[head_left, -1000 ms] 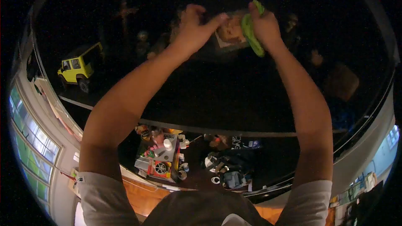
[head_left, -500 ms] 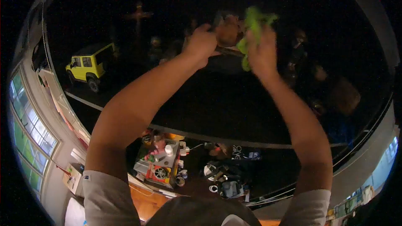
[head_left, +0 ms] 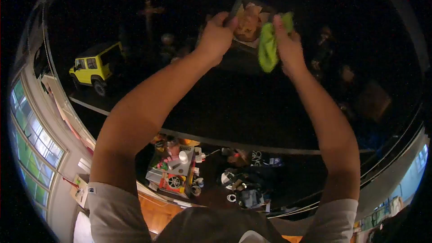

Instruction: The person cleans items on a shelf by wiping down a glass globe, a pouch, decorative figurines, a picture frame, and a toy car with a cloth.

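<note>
A framed photo (head_left: 250, 20) of a person is held up at the top centre, tilted and upside down from this view. My left hand (head_left: 215, 39) grips its left edge, thumb and fingers closed on the frame. A bright green cloth (head_left: 267, 50) hangs from my right hand (head_left: 290, 47), which is closed around it beside the photo's right edge. Whether the right fingers also touch the frame is too dark to make out.
On the dark shelf stand a yellow model off-road car (head_left: 93, 68), a cross (head_left: 150, 11) and several dim figurines (head_left: 323, 45). Below the shelf edge (head_left: 252, 146) lie a cluttered grey box (head_left: 181, 168) and a dark heap of gear (head_left: 245, 189). A window is at left.
The photo has tilted and shows more of its front. The green cloth, blurred and spread over the right hand before, now hangs down beside the frame. The right hand has shifted slightly.
</note>
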Motion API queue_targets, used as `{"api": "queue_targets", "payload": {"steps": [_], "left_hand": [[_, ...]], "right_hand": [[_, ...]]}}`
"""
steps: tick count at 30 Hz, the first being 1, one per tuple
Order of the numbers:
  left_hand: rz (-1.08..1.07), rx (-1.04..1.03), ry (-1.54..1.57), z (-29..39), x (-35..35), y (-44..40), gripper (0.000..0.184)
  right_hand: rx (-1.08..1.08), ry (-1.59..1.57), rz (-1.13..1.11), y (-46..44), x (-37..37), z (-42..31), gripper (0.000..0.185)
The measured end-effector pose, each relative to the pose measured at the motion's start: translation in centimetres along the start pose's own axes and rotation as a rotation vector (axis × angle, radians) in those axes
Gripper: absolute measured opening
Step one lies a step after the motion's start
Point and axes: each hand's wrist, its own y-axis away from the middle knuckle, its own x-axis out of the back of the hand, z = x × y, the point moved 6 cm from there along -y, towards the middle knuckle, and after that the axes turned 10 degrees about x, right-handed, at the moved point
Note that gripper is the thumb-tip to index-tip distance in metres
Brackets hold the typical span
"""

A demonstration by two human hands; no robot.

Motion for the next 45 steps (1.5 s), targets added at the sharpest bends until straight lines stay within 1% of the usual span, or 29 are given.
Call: {"api": "queue_targets", "payload": {"steps": [2, 3, 5, 6, 8, 9, 11, 12, 14, 15, 17, 18, 21, 24, 26, 27, 30, 31, 32, 34, 35, 37, 39, 41, 43, 45], "left_hand": [[-0.054, -0.092, 0.004, 0.7, -0.1, 0.2, 0.042], [-0.078, -0.126, -0.007, 0.9, -0.1, 0.1, 0.043], [-0.126, -0.190, -0.027, 1.1, -0.1, -0.1, 0.047], [-0.167, -0.108, 0.078, 0.8, -0.3, -0.3, 0.050], [-0.246, 0.058, 0.288, 0.2, -1.0, -0.6, 0.058], [-0.355, 0.187, 0.351, 0.1, -1.5, -0.1, 0.061], [-0.571, 0.448, 0.476, 0.0, -2.0, 1.6, 0.067], [-0.748, 0.435, 0.503, 0.5, -2.2, 1.9, 0.064], [-1.103, 0.402, 0.550, 1.6, -2.5, 2.5, 0.058], [-1.011, 0.332, 0.497, 1.6, -2.0, 2.1, 0.054], [-0.828, 0.198, 0.391, 1.7, -1.3, 1.4, 0.047], [-0.791, 0.180, 0.400, 1.7, -1.1, 1.3, 0.045], [-0.698, 0.119, 0.422, 2.0, -0.7, 1.1, 0.041], [-0.651, 0.065, 0.437, 2.5, -0.7, 1.1, 0.041], [-0.644, 0.044, 0.437, 2.6, -0.8, 1.0, 0.040], [-0.601, 0.036, 0.413, 2.6, -0.6, 0.9, 0.040], [-0.474, 0.014, 0.368, 2.4, 0.3, 0.4, 0.039], [-0.430, -0.003, 0.373, 2.6, 0.9, -0.4, 0.038], [-0.385, -0.021, 0.379, 2.6, 1.5, -1.1, 0.037], [-0.270, -0.165, 0.194, 4.1, 2.4, -0.5, 0.038], [-0.209, -0.234, 0.100, 4.7, 3.0, -0.1, 0.038], [-0.155, -0.249, 0.036, 5.0, 3.9, -1.0, 0.041], [-0.096, -0.252, -0.019, 5.4, 4.6, -1.3, 0.042], [-0.024, -0.247, -0.068, 5.9, 5.7, -0.7, 0.043], [0.024, -0.250, -0.009, 5.3, 7.3, -0.2, 0.043], [0.059, -0.232, 0.017, 4.3, 8.6, 0.1, 0.042]], "right_hand": [[-0.082, -0.213, -0.118, 1.0, -2.0, 1.1, 0.035], [-0.072, -0.210, -0.128, 1.5, -2.2, -0.1, 0.033], [0.057, 0.008, -0.169, 0.5, -1.4, -1.0, 0.033], [0.122, 0.117, -0.191, 0.0, -1.1, -1.3, 0.033], [0.444, 0.466, -0.114, -0.1, -0.3, -2.7, 0.036], [0.607, 0.639, -0.074, 0.0, -0.1, -3.3, 0.038], [0.902, 0.814, -0.073, 0.4, 0.2, -3.6, 0.042], [1.051, 0.899, -0.072, 0.8, 0.3, -3.9, 0.044], [1.206, 0.942, -0.239, 1.3, 0.2, -3.9, 0.050], [1.281, 0.962, -0.324, 1.8, -0.1, -3.8, 0.054], [1.178, 1.060, -0.357, 1.3, -0.2, -3.3, 0.058], [1.123, 1.109, -0.372, 1.1, -0.1, -2.9, 0.060], [0.914, 0.930, -0.132, -0.8, 1.8, -2.1, 0.066], [0.895, 0.805, 0.053, -1.3, 3.1, -2.1, 0.067], [1.089, 0.955, -0.302, 1.4, -0.2, -3.5, 0.065], [1.178, 1.023, -0.487, 2.7, -1.8, -3.7, 0.064], [1.035, 1.050, -0.444, 1.7, -2.2, -3.3, 0.062], [0.941, 0.950, -0.334, 0.2, -1.2, -2.2, 0.058], [0.796, 0.958, -0.272, -1.0, 0.1, -0.8, 0.057], [0.504, 0.959, -0.153, -2.2, 2.2, 0.3, 0.055], [0.317, 0.907, -0.234, -2.4, 3.0, 1.2, 0.050], [0.043, 1.058, -0.513, -1.3, 3.0, 5.4, 0.050], [0.065, 1.156, -0.733, 0.8, 4.2, 13.3, 0.054], [0.068, 1.169, -0.833, 1.4, 4.4, 17.0, 0.054], [-0.272, 1.139, -0.871, 1.1, 4.2, 16.0, 0.050], [-0.170, 1.132, -0.913, -0.2, 4.4, 18.2, 0.049]]}}
